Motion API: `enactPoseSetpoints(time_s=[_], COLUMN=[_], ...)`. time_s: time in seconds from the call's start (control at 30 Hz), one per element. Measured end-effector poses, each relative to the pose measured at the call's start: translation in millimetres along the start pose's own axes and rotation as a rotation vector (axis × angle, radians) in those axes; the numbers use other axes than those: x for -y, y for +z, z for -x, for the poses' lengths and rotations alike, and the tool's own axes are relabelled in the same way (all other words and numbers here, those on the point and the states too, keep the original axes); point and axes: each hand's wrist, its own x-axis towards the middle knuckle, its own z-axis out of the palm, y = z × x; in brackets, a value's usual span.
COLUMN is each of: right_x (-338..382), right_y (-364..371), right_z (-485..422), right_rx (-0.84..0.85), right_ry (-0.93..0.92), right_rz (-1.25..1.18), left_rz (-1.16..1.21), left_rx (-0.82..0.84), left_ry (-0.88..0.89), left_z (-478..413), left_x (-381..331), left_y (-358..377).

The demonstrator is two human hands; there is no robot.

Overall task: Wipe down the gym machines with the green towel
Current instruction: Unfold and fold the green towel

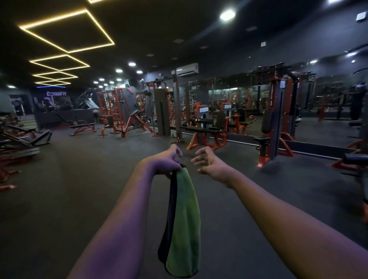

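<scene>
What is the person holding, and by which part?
The left hand grips the green towel by its bunched top end; the rest hangs down. The right hand holds nothing.

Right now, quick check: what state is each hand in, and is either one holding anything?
Left hand: closed, gripping the top of the hanging green towel.
Right hand: open, fingers loosely curled, holding nothing.

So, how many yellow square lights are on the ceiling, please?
5: the largest at left, three smaller receding behind it, a sliver of a fifth at the top edge; more may be hidden.
</scene>
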Motion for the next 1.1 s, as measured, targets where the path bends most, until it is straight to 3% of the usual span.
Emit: enactPoseSetpoints(time_s=[0.13,0.37,0.6,0.83,1.1], right_x=[0,-13,-13,5,9], right_y=[3,-4,-26,-32,-42], right_z=[0,-2,2,0,1], right_rx=[0.200,0.087,-0.101,-0.358,-0.499], right_ry=[0.096,0.108,0.061,-0.043,-0.106], right_rz=[0.194,0.556,0.356,0.193,0.222], left_rz=[-0.092,-0.267,-0.396,-0.172,-0.175], left_rx=[0.012,-0.123,-0.295,-0.326,-0.414], left_ry=[0.035,0.042,0.025,0.018,0.160], left_z=[-1,2,14,22,25], left_x=[-4,5,25,31,19], left_y=[-6,-18,-25,-22,-16])
